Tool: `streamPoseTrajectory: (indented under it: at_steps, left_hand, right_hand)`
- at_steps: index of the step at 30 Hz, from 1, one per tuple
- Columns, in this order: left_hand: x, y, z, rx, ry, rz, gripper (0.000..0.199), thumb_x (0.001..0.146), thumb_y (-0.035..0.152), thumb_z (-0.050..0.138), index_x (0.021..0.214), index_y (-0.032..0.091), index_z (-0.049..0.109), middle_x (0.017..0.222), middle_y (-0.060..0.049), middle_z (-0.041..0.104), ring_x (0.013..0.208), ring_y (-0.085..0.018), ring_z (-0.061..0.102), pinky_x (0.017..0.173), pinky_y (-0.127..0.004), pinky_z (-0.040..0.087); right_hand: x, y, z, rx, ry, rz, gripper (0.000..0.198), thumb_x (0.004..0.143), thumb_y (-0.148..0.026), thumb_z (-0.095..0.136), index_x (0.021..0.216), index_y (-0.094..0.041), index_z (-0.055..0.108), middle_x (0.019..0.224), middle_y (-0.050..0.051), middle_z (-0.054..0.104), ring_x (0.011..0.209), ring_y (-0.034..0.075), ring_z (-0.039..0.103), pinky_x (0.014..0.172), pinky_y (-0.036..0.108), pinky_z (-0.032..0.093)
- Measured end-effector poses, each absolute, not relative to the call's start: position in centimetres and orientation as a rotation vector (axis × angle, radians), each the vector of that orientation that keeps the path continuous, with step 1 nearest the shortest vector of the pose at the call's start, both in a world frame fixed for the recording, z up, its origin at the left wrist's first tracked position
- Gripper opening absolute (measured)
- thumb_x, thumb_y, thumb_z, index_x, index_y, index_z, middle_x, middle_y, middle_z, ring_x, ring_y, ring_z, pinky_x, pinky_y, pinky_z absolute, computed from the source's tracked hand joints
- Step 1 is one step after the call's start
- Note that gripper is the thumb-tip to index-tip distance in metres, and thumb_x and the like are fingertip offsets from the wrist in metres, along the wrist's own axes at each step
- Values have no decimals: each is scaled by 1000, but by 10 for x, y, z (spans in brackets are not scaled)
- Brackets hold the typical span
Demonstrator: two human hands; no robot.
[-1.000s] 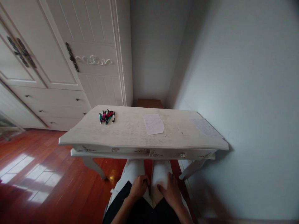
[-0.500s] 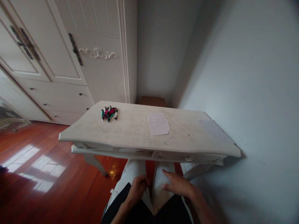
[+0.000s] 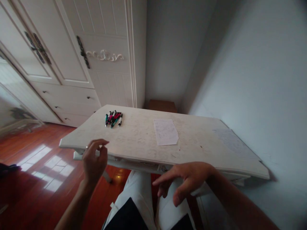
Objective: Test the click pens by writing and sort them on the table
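Note:
My left hand (image 3: 96, 159) is raised at the front left edge of the white desk (image 3: 136, 137), its fingers bent but apart, with nothing in them. Over my lap, by the desk's front edge, my right hand (image 3: 184, 180) hangs with its fingers spread, also holding nothing. A small heap of pens (image 3: 113, 118), with black, white, green and pink parts, lies at the back left of the desktop. Near the middle lies a sheet of paper (image 3: 166, 132) with handwriting and a cut-off corner.
Another written sheet (image 3: 233, 140) lies at the desk's right side, against the grey wall (image 3: 271, 89). A white wardrobe (image 3: 107, 80) stands behind on the left. Behind the desk is a brown box-like object (image 3: 162, 105). Red wooden floor (image 3: 59, 198) shows at left.
Both hands have risen from my lap. The left has moved forward and left to the desk edge; the right has come up and its fingers have spread. The view has shifted slightly.

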State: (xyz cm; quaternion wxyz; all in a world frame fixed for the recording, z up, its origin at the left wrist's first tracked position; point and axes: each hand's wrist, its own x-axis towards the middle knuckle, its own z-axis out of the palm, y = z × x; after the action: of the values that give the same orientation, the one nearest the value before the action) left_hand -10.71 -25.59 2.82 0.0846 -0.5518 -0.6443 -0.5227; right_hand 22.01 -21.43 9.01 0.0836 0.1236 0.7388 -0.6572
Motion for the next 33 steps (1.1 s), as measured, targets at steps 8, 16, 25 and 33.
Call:
streamPoseTrajectory:
  at_steps: [8,16,25,33]
  left_hand:
    - [-160,-172,51,-1513,-2289,-960,50,86,35,48,131,14,49,146,-17,39,134,-37,34,107,-54,32]
    - [-175,-130,11,-1578,-2548,-630,63,91,50,38,139,9,42,151,-24,33,143,-37,18,106,-59,30]
    - [-173,-127,9,-1571,-2537,-519,61,89,50,39,134,9,47,145,-24,41,139,-38,28,105,-56,33]
    - [-173,-117,12,-1511,-2581,-492,63,90,52,35,136,10,45,143,-24,44,135,-38,35,103,-56,31]
  right_hand:
    - [238,-135,90,863,2258,-2599,32,85,-31,68,112,-15,65,99,8,73,82,14,71,80,29,55]
    - [260,-61,69,1279,2211,-3169,25,71,-26,78,94,-17,70,76,-1,69,61,8,62,61,21,52]
    - [275,-30,29,1151,1963,-3650,12,77,-25,67,89,-23,68,68,-5,60,55,7,51,55,21,45]
    - [295,-19,23,1201,2044,-3684,12,78,-29,62,88,-25,67,67,-3,58,56,9,51,57,24,45]
